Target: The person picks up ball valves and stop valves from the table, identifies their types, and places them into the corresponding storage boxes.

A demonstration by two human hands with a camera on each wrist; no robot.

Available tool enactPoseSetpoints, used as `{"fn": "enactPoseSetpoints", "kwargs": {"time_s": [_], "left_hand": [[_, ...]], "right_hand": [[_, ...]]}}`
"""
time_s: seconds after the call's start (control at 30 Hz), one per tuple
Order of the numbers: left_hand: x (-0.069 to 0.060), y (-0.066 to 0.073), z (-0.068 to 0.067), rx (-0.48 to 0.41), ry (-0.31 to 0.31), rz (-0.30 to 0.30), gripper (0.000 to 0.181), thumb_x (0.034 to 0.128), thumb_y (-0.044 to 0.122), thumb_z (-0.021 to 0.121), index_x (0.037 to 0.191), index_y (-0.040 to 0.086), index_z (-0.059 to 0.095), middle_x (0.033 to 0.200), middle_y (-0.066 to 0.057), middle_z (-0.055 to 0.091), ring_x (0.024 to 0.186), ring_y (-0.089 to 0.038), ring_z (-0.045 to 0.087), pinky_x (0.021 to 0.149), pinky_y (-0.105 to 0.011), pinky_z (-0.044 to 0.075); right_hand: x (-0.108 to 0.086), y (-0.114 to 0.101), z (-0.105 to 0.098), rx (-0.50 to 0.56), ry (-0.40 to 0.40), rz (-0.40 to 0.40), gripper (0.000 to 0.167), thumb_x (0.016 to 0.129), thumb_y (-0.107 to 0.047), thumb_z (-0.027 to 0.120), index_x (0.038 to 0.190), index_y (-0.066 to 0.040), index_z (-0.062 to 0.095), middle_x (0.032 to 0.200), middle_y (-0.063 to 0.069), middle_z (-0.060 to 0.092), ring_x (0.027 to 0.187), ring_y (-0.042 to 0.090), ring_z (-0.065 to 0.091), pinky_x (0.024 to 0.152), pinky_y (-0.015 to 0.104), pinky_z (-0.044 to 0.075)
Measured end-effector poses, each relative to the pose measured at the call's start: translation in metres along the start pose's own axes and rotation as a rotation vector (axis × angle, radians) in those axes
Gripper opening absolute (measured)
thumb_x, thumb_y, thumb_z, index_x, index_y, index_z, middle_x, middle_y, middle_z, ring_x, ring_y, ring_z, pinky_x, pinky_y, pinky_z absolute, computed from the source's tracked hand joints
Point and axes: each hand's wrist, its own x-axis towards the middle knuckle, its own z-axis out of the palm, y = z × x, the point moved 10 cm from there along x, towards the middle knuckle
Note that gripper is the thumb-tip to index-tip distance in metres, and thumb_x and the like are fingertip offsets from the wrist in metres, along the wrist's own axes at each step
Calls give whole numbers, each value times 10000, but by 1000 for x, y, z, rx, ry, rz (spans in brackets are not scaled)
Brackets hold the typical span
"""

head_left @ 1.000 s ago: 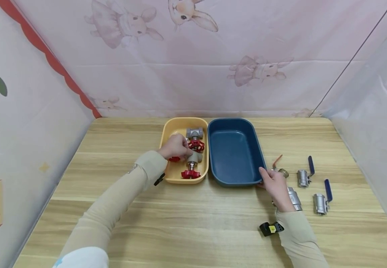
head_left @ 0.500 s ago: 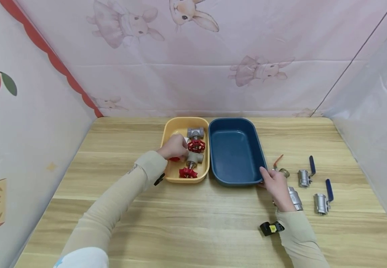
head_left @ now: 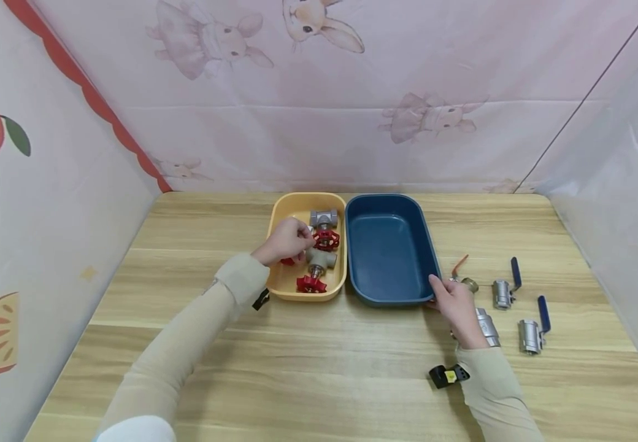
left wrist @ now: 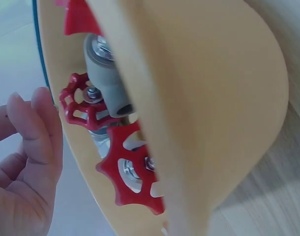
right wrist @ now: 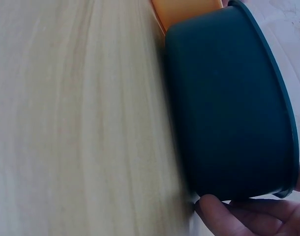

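My left hand is over the yellow tray, its fingers loosely bent. In the left wrist view nothing shows between those fingers, and they are apart from the valves. Below it lie a grey valve with a red handwheel and a silver gate valve, also with a red wheel. A third red handwheel is partly hidden by the hand in the head view. My right hand grips the near right corner of the blue tray, thumb on the rim and fingers against the outside wall.
Right of the blue tray lie ball valves on the wooden table: two with blue levers, a brass one with an orange lever, and a larger silver valve body partly behind the right hand. Fabric walls enclose the table.
My left hand has drawn up and slightly left, away from the grey valve. That valve's handwheel end first swung a little left. My right hand has stayed at the blue tray's corner.
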Motion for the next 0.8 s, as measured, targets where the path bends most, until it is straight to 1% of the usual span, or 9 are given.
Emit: {"fn": "enactPoseSetpoints", "kwargs": {"time_s": [0.07, 0.17, 0.23, 0.37, 0.4, 0.47, 0.6, 0.73, 0.8], "left_hand": [[-2, 2, -1, -20, 3, 18, 166, 868, 64, 559, 823, -79, 630, 726, -217, 634, 460, -201, 582, 471, -349, 546], [-8, 6, -1, -60, 2, 44, 177, 878, 65, 553, 843, -94, 623, 745, -246, 627, 540, -336, 606, 438, -287, 523], [-13, 8, -2, -81, 5, 63, 183, 884, 70, 554, 858, -98, 621, 747, -258, 621, 582, -393, 602, 451, -336, 531], [-24, 10, -4, -110, 24, 110, 176, 879, 68, 572, 861, -100, 624, 709, -246, 616, 488, -290, 579, 509, -494, 532], [-27, 11, -5, -114, 30, 119, 168, 873, 64, 581, 859, -97, 626, 692, -228, 615, 468, -244, 570, 525, -521, 527], [-33, 11, -7, -142, 37, 133, 155, 866, 52, 593, 855, -100, 622, 667, -194, 611, 468, -179, 560, 531, -523, 529], [-45, 8, -13, -212, 57, 134, 119, 861, 45, 600, 844, -71, 620, 666, -153, 612, 527, -237, 582, 520, -485, 538], [-56, 2, -20, -273, 94, 118, 99, 859, 41, 602, 862, -57, 612, 715, -133, 626, 552, -221, 589, 466, -374, 541], [-61, -2, -23, -295, 110, 98, 112, 857, 43, 605, 887, -65, 607, 739, -126, 629, 553, -202, 585, 450, -318, 534]], "right_hand": [[0, 0, 0, 4, -1, -2, 473, 969, -338, 404, 651, -5, 514, 943, 271, 612, 893, 249, 625, 749, 335, 551], [-1, 1, 2, 17, -10, -1, 514, 969, -352, 394, 802, 90, 597, 1038, 306, 587, 922, 266, 617, 760, 331, 547], [-1, 1, 2, 23, -10, -3, 524, 968, -353, 393, 871, 114, 609, 1068, 304, 580, 931, 272, 614, 761, 328, 546], [-1, 3, 2, 33, 1, 6, 478, 967, -336, 408, 689, 30, 537, 758, 212, 599, 916, 250, 616, 754, 319, 549], [-1, 3, 2, 35, 3, 7, 467, 967, -334, 412, 662, 7, 508, 745, 185, 595, 914, 245, 617, 754, 319, 549], [-1, 2, 2, 39, 1, 5, 475, 967, -335, 411, 694, 31, 541, 753, 202, 601, 916, 243, 615, 753, 318, 549], [-4, 1, 0, 10, 14, -6, 542, 964, -366, 398, 947, 128, 619, 988, 270, 620, 849, 191, 620, 666, 243, 542], [-5, 2, -2, -26, 37, -3, 556, 961, -383, 395, 939, 122, 627, 918, 252, 638, 795, 136, 603, 572, 198, 475], [-5, 2, -1, -14, 38, -10, 544, 963, -372, 398, 963, 122, 627, 934, 263, 630, 820, 177, 622, 624, 222, 525]]}}
